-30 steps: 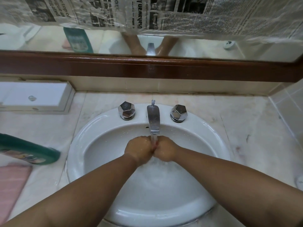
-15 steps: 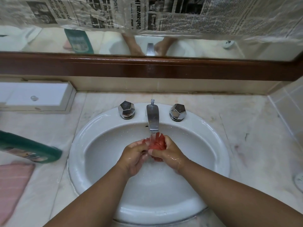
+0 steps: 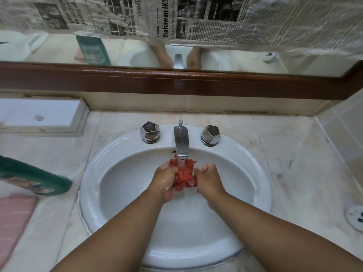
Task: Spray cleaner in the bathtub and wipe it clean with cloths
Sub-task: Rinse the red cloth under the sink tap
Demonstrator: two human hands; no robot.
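Marble counter [image 3: 294, 154] surrounds the white sink [image 3: 117, 154], its bowl open below the wrists. Left hand [image 3: 165, 181] and right hand [image 3: 209, 180] both clutch the red cloth [image 3: 184, 176] between their fingers, under the running faucet [image 3: 181, 141].

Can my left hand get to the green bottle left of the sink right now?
Probably yes: only bare counter and sink rim lie between the left hand and green bottle, but its fingers grip the red cloth.
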